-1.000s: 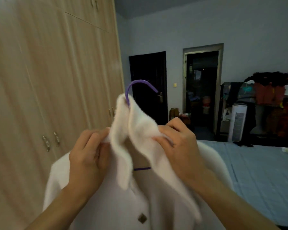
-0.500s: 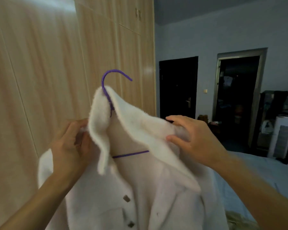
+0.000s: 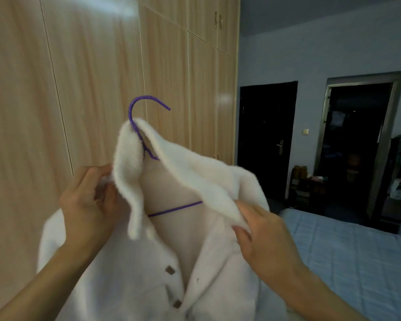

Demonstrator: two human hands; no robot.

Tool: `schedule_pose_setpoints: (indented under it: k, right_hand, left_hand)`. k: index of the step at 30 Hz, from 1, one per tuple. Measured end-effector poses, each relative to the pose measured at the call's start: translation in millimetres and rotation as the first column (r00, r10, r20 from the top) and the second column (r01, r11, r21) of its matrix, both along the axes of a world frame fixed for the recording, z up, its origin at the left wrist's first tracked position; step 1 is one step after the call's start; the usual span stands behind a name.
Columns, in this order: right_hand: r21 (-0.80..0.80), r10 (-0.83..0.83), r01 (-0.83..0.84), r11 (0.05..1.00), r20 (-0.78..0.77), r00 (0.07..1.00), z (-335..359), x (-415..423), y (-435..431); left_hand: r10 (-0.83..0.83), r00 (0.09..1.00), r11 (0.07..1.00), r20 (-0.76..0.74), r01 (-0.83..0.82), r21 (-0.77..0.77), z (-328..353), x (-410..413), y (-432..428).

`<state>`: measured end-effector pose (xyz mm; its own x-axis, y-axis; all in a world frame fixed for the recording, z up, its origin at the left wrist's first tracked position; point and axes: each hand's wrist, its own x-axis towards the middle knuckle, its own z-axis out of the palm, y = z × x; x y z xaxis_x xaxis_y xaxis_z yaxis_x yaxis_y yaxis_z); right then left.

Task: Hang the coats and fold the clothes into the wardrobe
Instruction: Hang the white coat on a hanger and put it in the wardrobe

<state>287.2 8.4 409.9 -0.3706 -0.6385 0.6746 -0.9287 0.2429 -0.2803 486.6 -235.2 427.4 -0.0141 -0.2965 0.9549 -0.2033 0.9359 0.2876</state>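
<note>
A fluffy white coat (image 3: 134, 281) with brown buttons hangs on a purple hanger (image 3: 138, 105), held up in front of me. The hanger's hook sticks out above the collar and its lower bar shows in the open neck. My left hand (image 3: 88, 202) pinches the left side of the collar. My right hand (image 3: 262, 230) grips the tip of the right lapel, lower down. The wooden wardrobe (image 3: 102, 77) stands right behind the coat, its doors shut.
A bed with a blue quilted cover (image 3: 347, 246) lies at the right. Beyond it are a dark shut door (image 3: 267, 140) and an open doorway (image 3: 357, 144) into a dim room. A low shelf (image 3: 308, 191) stands between them.
The view has swung left and up toward the wardrobe. My right hand has slid down from the collar's shoulder to the lapel tip. The left hand keeps its hold.
</note>
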Motion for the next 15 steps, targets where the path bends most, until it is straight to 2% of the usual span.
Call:
schedule_pose_setpoints:
  k: [3,9,15]
  right_hand:
    - [-0.174,0.075,-0.079,0.982,-0.025,0.997,12.8,-3.1,-2.9]
    - [-0.367,0.131,-0.109,0.924,0.037,0.991,42.5,-8.2,-21.2]
    - [-0.448,0.286,-0.182,0.875,0.176,0.942,66.4,-20.2,-38.4]
  left_hand:
    - [0.034,0.999,0.999,0.005,-0.035,0.014,-4.0,3.8,-2.4]
    - [0.054,0.998,0.998,0.034,-0.054,0.020,-16.8,0.7,16.5]
    - [0.025,0.998,1.000,0.054,-0.024,-0.012,-32.8,0.2,26.3]
